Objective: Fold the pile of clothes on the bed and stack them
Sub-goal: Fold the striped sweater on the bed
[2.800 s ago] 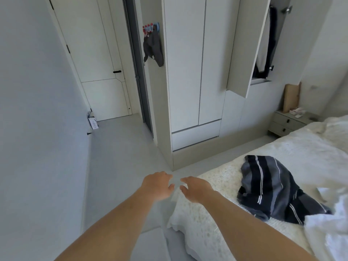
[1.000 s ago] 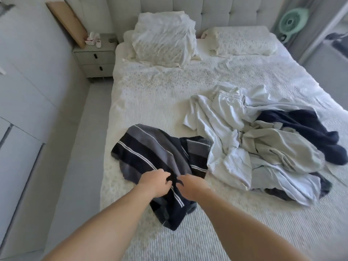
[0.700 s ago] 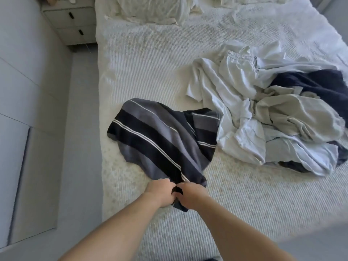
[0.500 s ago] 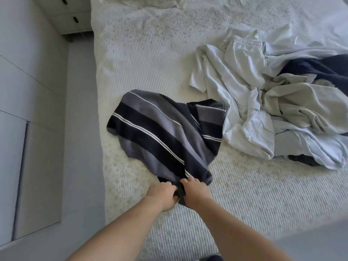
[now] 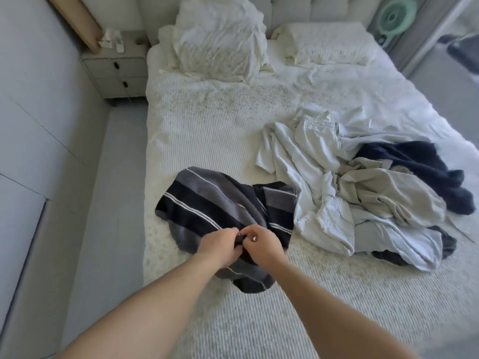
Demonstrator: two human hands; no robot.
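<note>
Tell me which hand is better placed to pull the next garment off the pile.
Right, probably. The right hand is nearer the pile, which lies to its side. Both it and the left hand are now pinching the striped garment.

A black-and-grey garment (image 5: 223,203) with thin white stripes lies on the cream bedspread (image 5: 207,125) beside pale and navy clothes (image 5: 363,193).

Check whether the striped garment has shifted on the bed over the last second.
Barely, if at all: the striped garment still lies beside the pale clothes pile, though its near end looks bunched under both hands.
</note>
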